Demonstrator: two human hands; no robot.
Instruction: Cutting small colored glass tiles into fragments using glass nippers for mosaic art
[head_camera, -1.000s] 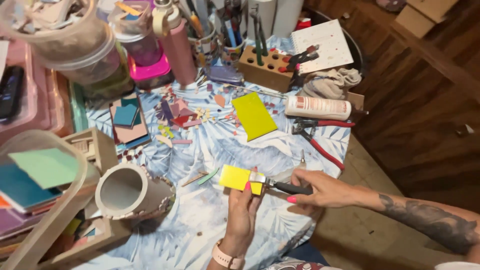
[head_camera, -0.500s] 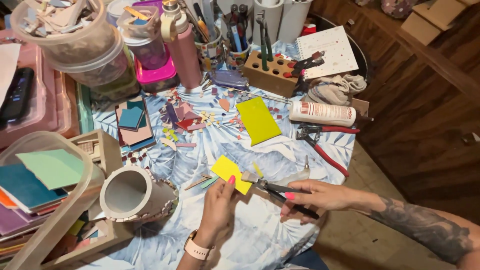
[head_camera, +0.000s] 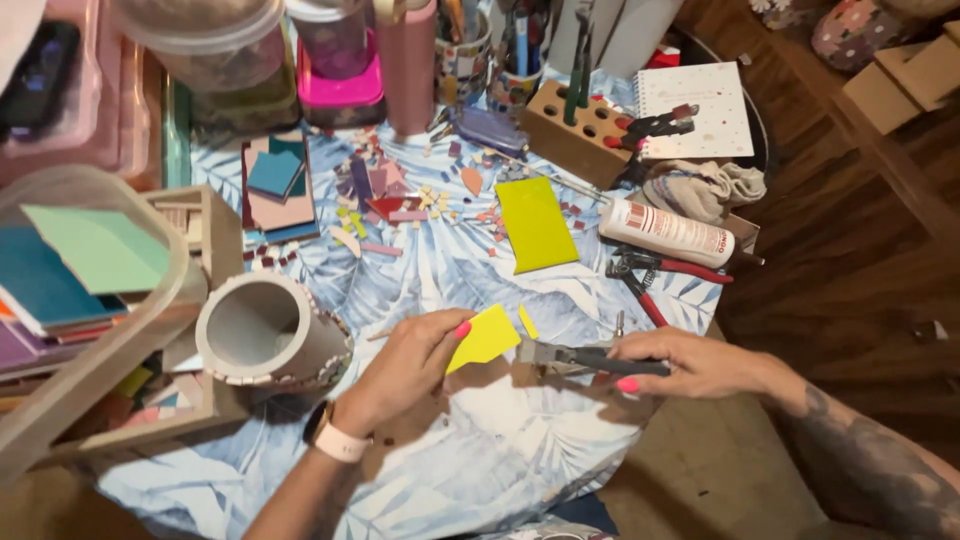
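Holding: the left hand (head_camera: 405, 365) pinches a yellow glass tile piece (head_camera: 484, 338) just above the desk (head_camera: 470, 450).
Change: a small yellow sliver (head_camera: 527, 322) now lies apart beside it, so a cut looks done.
Axis: long side slants, pointing up-right.
Right hand (head_camera: 690, 362): clenched on grey-handled nippers (head_camera: 585, 357), tips just beside the tile.

Since a second ago the left hand (head_camera: 405, 362) has carried the yellow piece (head_camera: 484, 338) closer to the grey pot (head_camera: 268, 330), and the nippers (head_camera: 585, 357) in the right hand (head_camera: 690, 362) have let go of it, jaws just beside its edge
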